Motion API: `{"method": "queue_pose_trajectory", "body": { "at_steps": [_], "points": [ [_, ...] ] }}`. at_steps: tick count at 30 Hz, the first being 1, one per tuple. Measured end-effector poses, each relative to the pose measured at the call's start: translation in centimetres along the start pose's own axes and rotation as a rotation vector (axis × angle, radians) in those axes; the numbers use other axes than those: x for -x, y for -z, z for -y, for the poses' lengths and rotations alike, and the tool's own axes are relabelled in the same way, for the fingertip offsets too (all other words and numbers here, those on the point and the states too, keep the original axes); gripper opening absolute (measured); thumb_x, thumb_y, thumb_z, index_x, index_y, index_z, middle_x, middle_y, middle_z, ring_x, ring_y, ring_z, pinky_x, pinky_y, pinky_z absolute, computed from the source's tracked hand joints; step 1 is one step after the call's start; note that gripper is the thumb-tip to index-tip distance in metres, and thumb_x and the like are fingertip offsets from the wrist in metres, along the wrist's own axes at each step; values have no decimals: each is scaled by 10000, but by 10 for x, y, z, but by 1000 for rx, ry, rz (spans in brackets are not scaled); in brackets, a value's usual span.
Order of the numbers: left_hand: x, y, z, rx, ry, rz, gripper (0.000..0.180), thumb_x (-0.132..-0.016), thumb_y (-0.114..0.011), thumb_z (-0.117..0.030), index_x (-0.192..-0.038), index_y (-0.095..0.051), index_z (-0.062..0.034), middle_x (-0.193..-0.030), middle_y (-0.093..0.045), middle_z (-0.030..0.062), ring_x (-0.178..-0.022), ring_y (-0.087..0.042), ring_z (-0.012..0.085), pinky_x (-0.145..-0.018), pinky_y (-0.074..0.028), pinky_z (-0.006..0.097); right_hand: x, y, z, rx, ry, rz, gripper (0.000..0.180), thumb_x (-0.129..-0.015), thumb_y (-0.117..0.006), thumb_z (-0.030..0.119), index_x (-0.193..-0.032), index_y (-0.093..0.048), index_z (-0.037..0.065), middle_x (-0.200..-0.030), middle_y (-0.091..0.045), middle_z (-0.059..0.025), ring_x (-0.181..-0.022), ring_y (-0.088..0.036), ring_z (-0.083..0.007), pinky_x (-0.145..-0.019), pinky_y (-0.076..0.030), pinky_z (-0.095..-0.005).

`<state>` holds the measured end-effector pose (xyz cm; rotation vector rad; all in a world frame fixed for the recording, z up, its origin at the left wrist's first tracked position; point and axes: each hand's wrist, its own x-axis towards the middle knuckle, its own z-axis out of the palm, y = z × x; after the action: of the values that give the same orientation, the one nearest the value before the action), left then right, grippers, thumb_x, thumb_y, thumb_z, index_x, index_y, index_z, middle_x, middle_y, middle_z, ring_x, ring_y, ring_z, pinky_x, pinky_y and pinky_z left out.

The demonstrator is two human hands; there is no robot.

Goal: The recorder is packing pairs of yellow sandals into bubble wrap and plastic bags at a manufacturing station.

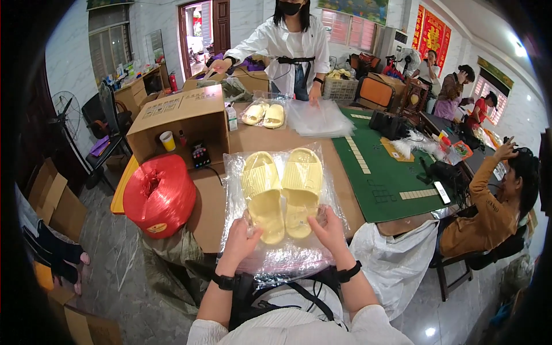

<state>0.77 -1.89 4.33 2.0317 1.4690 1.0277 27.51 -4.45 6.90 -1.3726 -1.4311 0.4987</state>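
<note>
A pair of pale yellow slide slippers (264,198) lies side by side at the table's near edge, toes pointing away from me. They rest within the outline of a clear plastic bag (236,172); whether they are fully inside it I cannot tell. My left hand (241,238) pinches the crinkled plastic beside the left heel. At the right heel, the fingers of my right hand (329,230) are closed on the bag's other side. More shiny plastic (270,261) hangs below the heels, toward my lap.
Left stand a red twine roll (160,195) and an open cardboard box (184,115) holding a cup and a small device. Across the table, a person in white (296,52) touches clear bags (319,118) beside more slippers (264,114). A green mat (374,172) lies right; someone sits beyond.
</note>
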Motion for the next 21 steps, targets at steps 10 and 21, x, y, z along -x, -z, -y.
{"method": "queue_pose_trajectory", "body": {
  "at_steps": [10, 21],
  "points": [
    [-3, -44, 54, 791, 179, -25, 477, -927, -657, -107, -1358, -497, 22, -1102, -649, 75, -982, -612, 114, -862, -505, 262, 9, -29, -78, -112, -266, -59, 432, -837, -755, 349, -1016, -667, -35, -733, -674, -103, -606, -597, -154, -582, -470, -327],
    [4, -38, 55, 917, 171, -11, 476, -956, -584, -42, -1410, -454, 19, -1115, -644, 63, -1014, -605, 114, -904, -483, 242, 20, -33, -68, -568, -300, -46, 203, -914, -700, 152, -1023, -637, -7, -739, -609, 34, -560, -464, -23, -477, -341, -205]
  ]
}}
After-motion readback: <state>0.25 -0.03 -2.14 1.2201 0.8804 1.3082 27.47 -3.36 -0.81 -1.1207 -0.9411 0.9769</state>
